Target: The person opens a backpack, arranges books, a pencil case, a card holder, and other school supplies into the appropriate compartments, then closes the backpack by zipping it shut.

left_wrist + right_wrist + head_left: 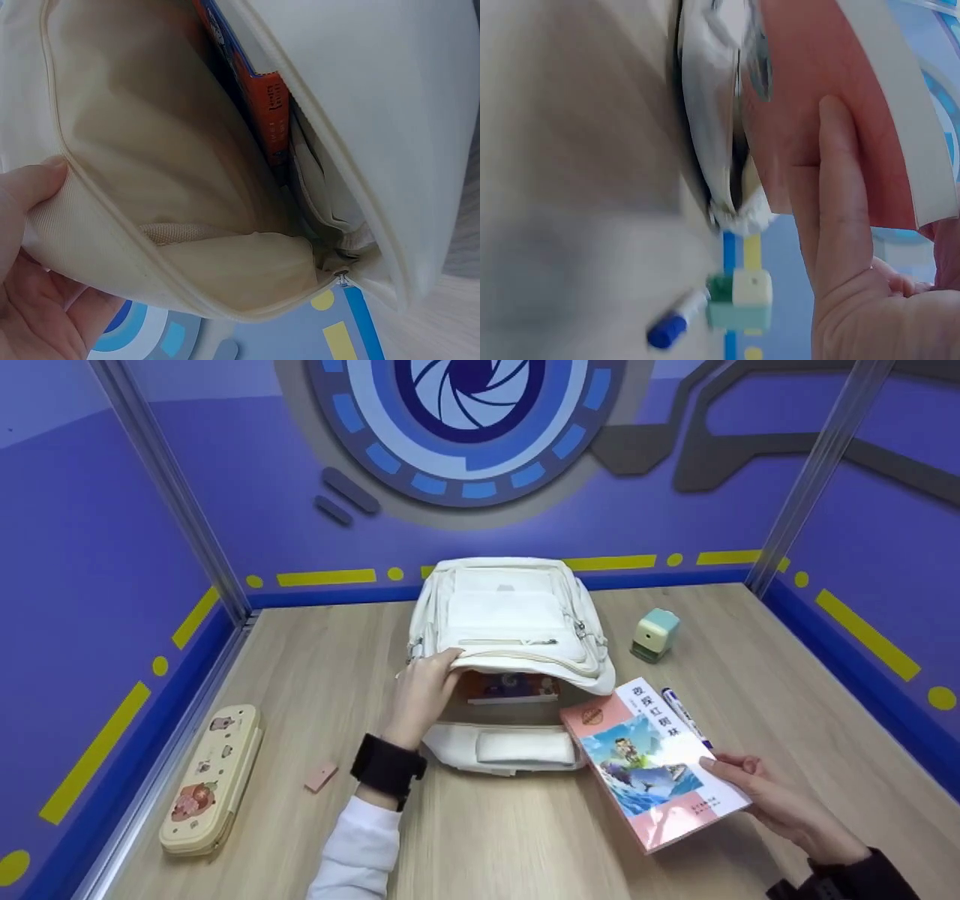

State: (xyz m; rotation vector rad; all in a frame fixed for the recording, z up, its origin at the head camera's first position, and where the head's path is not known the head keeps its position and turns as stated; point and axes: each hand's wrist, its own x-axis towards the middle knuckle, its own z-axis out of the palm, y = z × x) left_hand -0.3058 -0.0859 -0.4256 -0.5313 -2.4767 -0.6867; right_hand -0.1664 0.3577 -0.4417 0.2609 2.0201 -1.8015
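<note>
A white backpack (510, 619) lies on the table with its opening toward me. My left hand (424, 694) pinches the upper edge of that opening and lifts it; the left wrist view shows the thumb on the cream fabric (56, 225). Inside the bag is a book with an orange spine (268, 112). My right hand (780, 802) holds a pink and white paperback book (645, 769), its cover facing up, thumb on top. In the right wrist view the fingers (842, 187) lie along the book's pink underside (802, 97). One corner of the book is at the right side of the opening.
A cream pencil case (212, 780) lies at the left, a small pink eraser (321, 777) beside my left wrist. Right of the backpack stands a green and cream pencil sharpener (655, 635). A blue-capped marker (684, 714) lies partly behind the held book. Purple walls (225, 495) enclose the table.
</note>
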